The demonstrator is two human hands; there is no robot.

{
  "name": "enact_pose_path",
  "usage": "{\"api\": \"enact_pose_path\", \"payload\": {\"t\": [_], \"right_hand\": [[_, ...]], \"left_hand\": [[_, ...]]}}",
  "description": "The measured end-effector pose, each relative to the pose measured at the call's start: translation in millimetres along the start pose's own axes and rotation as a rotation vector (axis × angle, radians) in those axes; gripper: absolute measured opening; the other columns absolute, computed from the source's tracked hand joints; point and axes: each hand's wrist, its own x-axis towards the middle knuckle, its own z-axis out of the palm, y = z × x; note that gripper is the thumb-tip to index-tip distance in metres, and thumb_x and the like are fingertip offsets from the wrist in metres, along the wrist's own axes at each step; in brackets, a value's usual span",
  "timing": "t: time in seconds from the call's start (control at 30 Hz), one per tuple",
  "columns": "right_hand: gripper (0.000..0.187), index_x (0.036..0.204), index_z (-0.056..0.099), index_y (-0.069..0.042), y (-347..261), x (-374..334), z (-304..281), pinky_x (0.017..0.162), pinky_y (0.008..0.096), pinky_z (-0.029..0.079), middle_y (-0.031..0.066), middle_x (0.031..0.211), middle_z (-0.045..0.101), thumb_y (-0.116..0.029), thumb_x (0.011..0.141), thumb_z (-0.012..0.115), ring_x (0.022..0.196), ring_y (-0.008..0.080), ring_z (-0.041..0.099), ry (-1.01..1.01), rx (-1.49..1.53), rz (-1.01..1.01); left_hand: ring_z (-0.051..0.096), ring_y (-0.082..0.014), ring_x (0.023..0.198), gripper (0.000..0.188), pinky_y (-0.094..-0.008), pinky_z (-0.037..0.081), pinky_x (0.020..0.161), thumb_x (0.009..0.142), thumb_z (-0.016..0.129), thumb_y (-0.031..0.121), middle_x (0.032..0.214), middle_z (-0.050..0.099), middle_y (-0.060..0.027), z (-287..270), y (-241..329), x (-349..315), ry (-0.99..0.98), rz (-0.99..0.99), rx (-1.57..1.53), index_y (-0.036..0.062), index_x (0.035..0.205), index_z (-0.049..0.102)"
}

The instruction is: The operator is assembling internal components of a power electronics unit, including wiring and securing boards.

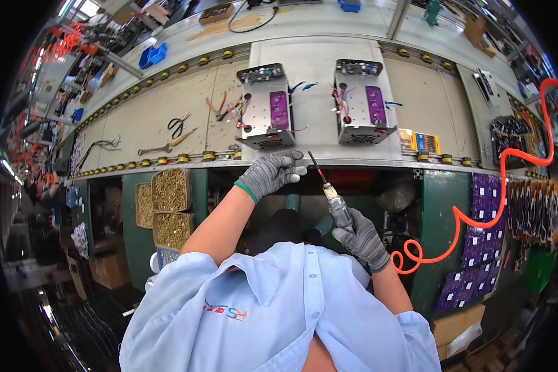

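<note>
My right hand [363, 240], in a grey knit glove, is wrapped round an air screwdriver [339, 209]. Its long dark bit points up and away toward the bench edge. Close to the bit's tip is my left hand [271, 175], gloved alike, its fingers pinched together; anything between them is too small to make out. Just beyond the hands, a metal chassis [262, 110] stands on a pale board, with a purple circuit board [279, 110], loose wires and a fan grille. A similar chassis [356, 118] stands to its right, apart from both hands.
An orange coiled hose [457, 229] runs off at the right. Bins of small brass-coloured parts [171, 191] stand at left. Scissors [178, 125], a wrench [155, 150] and pliers [217, 106] lie on the bench. Purple circuit boards [477, 248] are laid out at right. Roller rails [162, 160] border the line.
</note>
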Motion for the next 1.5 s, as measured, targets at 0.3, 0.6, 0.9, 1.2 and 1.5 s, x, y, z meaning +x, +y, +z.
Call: {"api": "enact_pose_path", "payload": {"t": [0.3,0.6,0.9,1.2,1.5], "right_hand": [[0.06,0.125,0.056,0.001,-34,22,47,0.086,0.0353,0.05,0.0139,0.101,0.066,-0.034,0.08,0.075,0.092,0.0224,0.063,-0.113,-0.092,0.037],[0.064,0.125,0.056,0.001,-64,42,107,0.086,0.0347,0.05,0.0117,0.102,0.066,-0.04,0.08,0.076,0.092,0.0199,0.061,-0.129,-0.134,0.026],[0.064,0.128,0.054,0.0,-80,51,155,0.087,0.0357,0.051,0.0165,0.103,0.068,-0.035,0.08,0.077,0.094,0.0247,0.066,-0.073,-0.181,-0.005],[0.061,0.127,0.055,0.0,-86,55,181,0.083,0.0348,0.051,0.0135,0.099,0.067,-0.035,0.081,0.075,0.089,0.0226,0.065,-0.012,-0.135,-0.012],[0.053,0.118,0.057,-0.004,-100,54,197,0.052,0.0258,0.048,0.0053,0.072,0.061,-0.035,0.078,0.075,0.059,0.0121,0.059,-0.193,0.711,0.29]], "left_hand": [[0.059,-0.015,0.054,0.03,-0.0269,0.043,0.042,0.102,0.053,0.03,0.079,0.064,-0.0082,-51,9,-44,0.124,0.088,0.103,0.0018,0.106,0.061],[0.054,-0.0097,0.058,0.028,-0.0227,0.04,0.045,0.098,0.062,0.034,0.076,0.059,-0.0006,-105,27,-50,0.036,0.128,-0.147,0.0068,0.099,0.063],[0.047,-0.0089,0.045,0.04,-0.023,0.034,0.037,0.098,0.058,0.045,0.062,0.053,0.0012,-120,69,-60,0.065,0.072,-0.015,0.0052,0.098,0.063],[0.046,-0.0088,0.044,0.039,-0.0228,0.034,0.036,0.099,0.059,0.04,0.061,0.053,-0.0003,-122,83,-61,-0.021,0.163,0.087,0.001,0.097,0.063],[0.05,-0.0097,0.046,0.036,-0.023,0.037,0.039,0.1,0.059,0.034,0.061,0.055,-0.0016,-126,102,-70,-0.092,0.252,0.253,-0.0012,0.104,0.065]]}}
